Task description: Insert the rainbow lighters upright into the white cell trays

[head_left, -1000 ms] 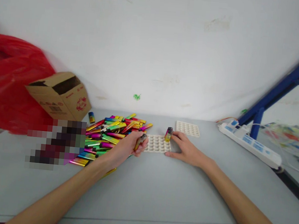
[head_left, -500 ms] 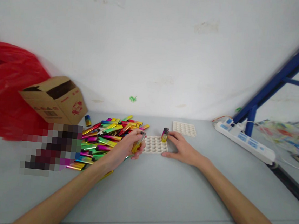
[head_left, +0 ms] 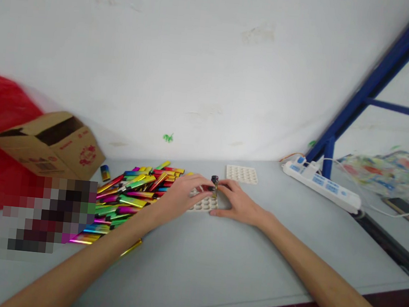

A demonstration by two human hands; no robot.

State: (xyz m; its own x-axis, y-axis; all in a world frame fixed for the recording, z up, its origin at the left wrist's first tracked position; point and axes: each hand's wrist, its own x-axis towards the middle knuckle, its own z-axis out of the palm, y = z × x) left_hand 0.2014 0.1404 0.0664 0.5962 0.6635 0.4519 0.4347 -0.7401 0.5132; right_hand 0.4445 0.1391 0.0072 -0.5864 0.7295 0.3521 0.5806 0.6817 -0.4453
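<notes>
A white tray (head_left: 205,205) with rows of holes lies on the table, partly covered by my hands. My left hand (head_left: 182,192) reaches over its left part, fingers closed on a lighter (head_left: 206,189) held nearly flat, dark end toward the right. One lighter (head_left: 215,180) with a black top stands upright at the tray's right side, its lower part mostly hidden. My right hand (head_left: 241,205) spans the tray's right edge, thumb at the near corner and fingertips beside the standing lighter. Left of the tray spreads a pile of shiny coloured lighters (head_left: 133,200).
A second white tray (head_left: 241,174) lies near the wall. A power strip (head_left: 322,184) is at right, near a blue metal frame (head_left: 358,98) and a phone (head_left: 406,211). An open cardboard box (head_left: 64,147) and red plastic bag (head_left: 2,153) stand at left.
My left hand has moved right with its lighter, from beside the tray to over it, and the lighter has tipped from upright to nearly flat. My right hand stays by the tray. The view has shifted.
</notes>
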